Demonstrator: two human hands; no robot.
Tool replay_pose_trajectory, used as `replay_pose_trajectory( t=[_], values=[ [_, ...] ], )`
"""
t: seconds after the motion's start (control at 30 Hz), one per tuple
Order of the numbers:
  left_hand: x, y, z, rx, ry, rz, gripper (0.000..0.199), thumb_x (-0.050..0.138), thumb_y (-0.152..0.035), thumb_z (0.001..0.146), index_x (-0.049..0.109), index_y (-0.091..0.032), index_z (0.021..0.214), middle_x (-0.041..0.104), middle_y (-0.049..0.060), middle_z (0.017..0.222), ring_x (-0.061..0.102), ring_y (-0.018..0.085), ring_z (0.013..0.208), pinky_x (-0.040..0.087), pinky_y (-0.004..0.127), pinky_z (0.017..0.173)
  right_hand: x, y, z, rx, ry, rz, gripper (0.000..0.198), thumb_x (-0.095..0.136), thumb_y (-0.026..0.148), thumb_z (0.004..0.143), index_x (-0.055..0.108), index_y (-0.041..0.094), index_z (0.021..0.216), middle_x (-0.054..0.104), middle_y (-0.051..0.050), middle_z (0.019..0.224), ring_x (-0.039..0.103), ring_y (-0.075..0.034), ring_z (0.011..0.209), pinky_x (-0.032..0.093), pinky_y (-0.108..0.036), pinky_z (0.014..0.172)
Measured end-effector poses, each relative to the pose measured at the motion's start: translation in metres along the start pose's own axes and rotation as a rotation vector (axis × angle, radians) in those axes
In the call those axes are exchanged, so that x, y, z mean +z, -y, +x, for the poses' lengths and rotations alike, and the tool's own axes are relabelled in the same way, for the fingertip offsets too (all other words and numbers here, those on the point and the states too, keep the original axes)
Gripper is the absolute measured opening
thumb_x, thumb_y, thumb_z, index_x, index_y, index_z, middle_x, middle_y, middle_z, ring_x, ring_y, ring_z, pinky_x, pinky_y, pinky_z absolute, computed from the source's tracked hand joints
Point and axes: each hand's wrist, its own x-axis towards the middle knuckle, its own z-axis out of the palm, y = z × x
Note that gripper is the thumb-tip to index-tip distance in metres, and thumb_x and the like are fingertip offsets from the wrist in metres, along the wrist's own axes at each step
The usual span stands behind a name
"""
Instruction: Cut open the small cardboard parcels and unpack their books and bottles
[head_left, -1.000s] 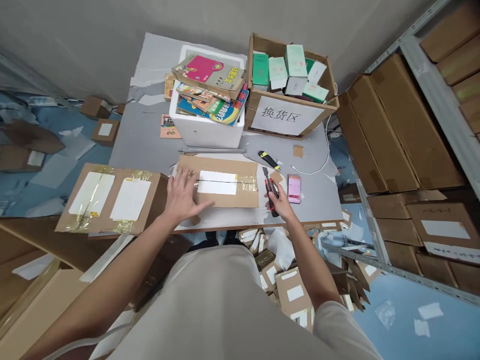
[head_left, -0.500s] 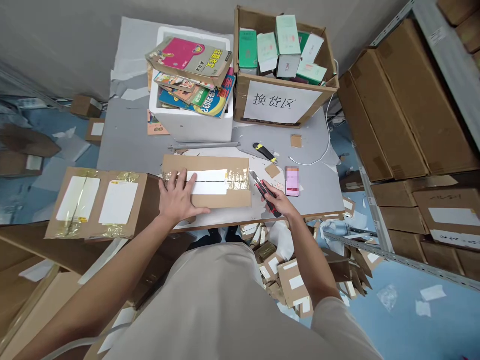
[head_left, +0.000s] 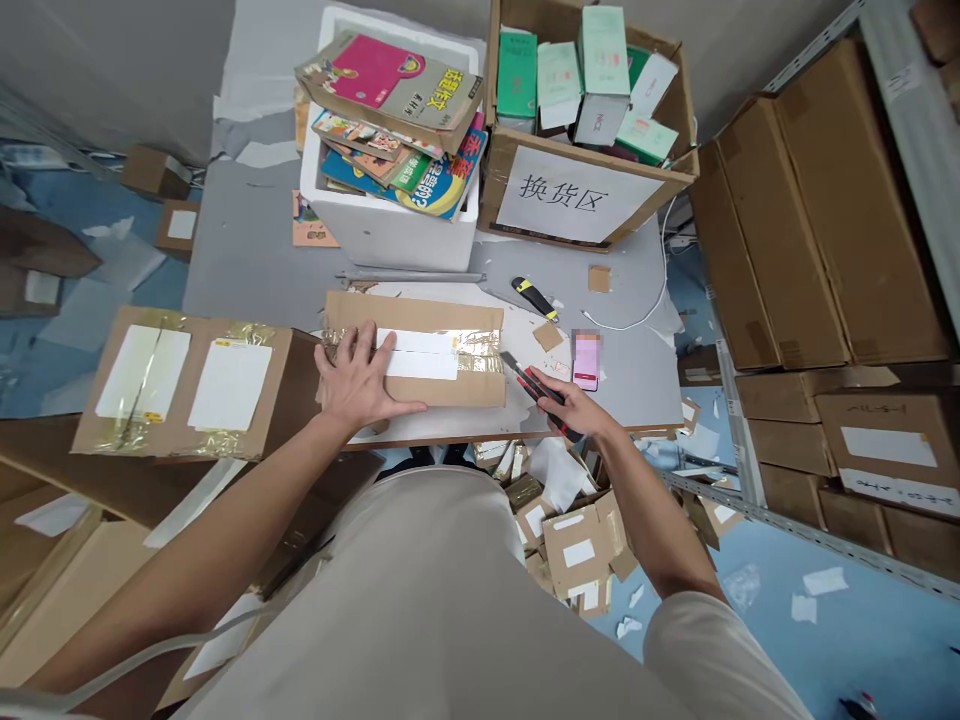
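Along the near edge of the counter [head_left: 240, 265], a flat cardboard carton [head_left: 450, 393] lies lengthwise, its white label [head_left: 424, 352] flanked by shiny clear tape. The hands are well apart: the left hand [head_left: 360, 382] rests on the carton's left part, fingers spread and thumb stretched toward the near side, while the right hand [head_left: 574, 402] is wrapped around a red and black box cutter [head_left: 531, 384]. The cutter's blade slants toward the carton's right end; I cannot tell whether its tip touches. Just beyond the right hand lies a phone [head_left: 586, 360] with a pink screen; a cardboard scrap [head_left: 547, 336] and a yellow and black cutter [head_left: 535, 298] sit nearby. Farther back, books [head_left: 390, 85] are heaped in a white foam box [head_left: 397, 238], beside an open box [head_left: 499, 170] of green and white packages [head_left: 604, 70]. A bigger taped carton [head_left: 183, 405] stands at the left.
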Motion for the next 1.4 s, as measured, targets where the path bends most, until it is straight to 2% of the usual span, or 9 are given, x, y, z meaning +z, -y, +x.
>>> replay_pose_trajectory(
  t=[0.2, 0.33, 0.47, 0.6, 0.77, 0.93, 1.1, 1.27, 1.4],
  values=[
    [0.004, 0.003, 0.0, 0.039, -0.047, 0.01, 0.122, 0.057, -0.085, 0.054, 0.021, -0.021, 0.152, 0.012, 0.017, 0.16, 0.011, 0.048, 0.142, -0.001, 0.07, 0.106, 0.003, -0.014, -0.011, 0.102, 0.152, -0.082, 0.069, 0.067, 0.032, 0.079, 0.044, 0.021, 0.143, 0.061, 0.004, 0.065, 0.05, -0.007, 0.037, 0.041, -0.02, 0.034],
    [0.006, 0.005, -0.001, 0.053, -0.062, 0.022, 0.121, 0.055, -0.085, 0.056, 0.02, -0.02, 0.152, 0.012, 0.017, 0.16, 0.011, 0.048, 0.142, -0.001, 0.07, 0.106, -0.004, -0.022, -0.026, 0.116, 0.098, -0.117, 0.069, 0.064, 0.033, 0.083, 0.039, 0.026, 0.146, 0.061, 0.004, 0.071, 0.051, -0.007, 0.039, 0.042, -0.021, 0.036],
    [0.01, 0.007, -0.001, 0.073, -0.081, -0.001, 0.122, 0.057, -0.084, 0.055, 0.021, -0.02, 0.152, 0.012, 0.018, 0.16, 0.01, 0.048, 0.142, -0.004, 0.07, 0.106, -0.014, -0.029, -0.049, 0.056, -0.102, -0.073, 0.073, 0.062, 0.039, 0.083, 0.032, 0.027, 0.149, 0.063, 0.003, 0.074, 0.051, -0.008, 0.038, 0.042, -0.023, 0.036],
    [0.011, 0.011, -0.001, 0.101, -0.181, -0.102, 0.122, 0.063, -0.08, 0.053, 0.025, -0.019, 0.151, 0.013, 0.02, 0.159, 0.011, 0.049, 0.142, -0.003, 0.069, 0.108, 0.004, -0.049, -0.038, -0.111, -0.424, 0.112, 0.089, 0.07, 0.044, 0.074, 0.025, 0.028, 0.15, 0.066, 0.002, 0.081, 0.058, -0.01, 0.046, 0.047, -0.025, 0.043],
    [0.012, 0.033, -0.025, 0.055, -0.463, -0.308, 0.105, 0.066, -0.071, 0.062, 0.031, -0.021, 0.147, 0.015, 0.018, 0.159, 0.01, 0.044, 0.145, 0.007, 0.065, 0.112, 0.058, -0.079, 0.016, -0.158, -0.631, 0.285, 0.063, 0.08, 0.042, 0.06, 0.056, 0.02, 0.114, 0.063, 0.004, 0.07, 0.057, -0.01, 0.049, 0.049, -0.024, 0.046],
    [0.056, 0.066, -0.067, -0.191, -0.484, -0.617, 0.104, 0.07, -0.057, 0.067, 0.022, -0.012, 0.148, 0.024, 0.024, 0.154, 0.024, 0.037, 0.143, 0.026, 0.055, 0.113, 0.092, -0.088, 0.042, -0.147, -0.535, 0.376, 0.057, 0.08, 0.035, 0.058, 0.052, 0.022, 0.105, 0.056, 0.011, 0.055, 0.051, -0.009, 0.041, 0.045, -0.021, 0.04],
    [0.103, 0.075, -0.058, -0.279, -0.244, -1.011, 0.063, 0.067, -0.046, 0.069, 0.051, -0.02, 0.125, 0.06, 0.014, 0.125, 0.055, 0.029, 0.12, 0.045, 0.049, 0.101, 0.108, -0.08, 0.055, -0.131, -0.578, 0.386, 0.052, 0.082, 0.033, 0.052, 0.047, 0.023, 0.088, 0.054, 0.013, 0.053, 0.05, -0.008, 0.039, 0.043, -0.019, 0.039],
    [0.079, 0.07, -0.041, -0.283, -0.432, -1.066, 0.05, 0.06, -0.048, 0.075, 0.061, -0.015, 0.113, 0.066, 0.013, 0.11, 0.064, 0.023, 0.099, 0.052, 0.04, 0.091, 0.1, -0.047, 0.052, -0.235, -0.663, 0.375, 0.048, 0.082, 0.038, 0.057, 0.045, 0.023, 0.085, 0.054, 0.012, 0.058, 0.05, -0.006, 0.04, 0.045, -0.02, 0.04],
    [0.049, 0.069, -0.037, -0.298, -0.461, -0.905, 0.047, 0.056, -0.051, 0.079, 0.067, -0.014, 0.107, 0.067, 0.01, 0.1, 0.065, 0.02, 0.085, 0.053, 0.035, 0.079, 0.076, -0.011, 0.047, -0.227, -0.546, 0.239, 0.048, 0.083, 0.038, 0.059, 0.05, 0.023, 0.091, 0.057, 0.01, 0.06, 0.053, -0.008, 0.041, 0.046, -0.022, 0.04]
  ],
)
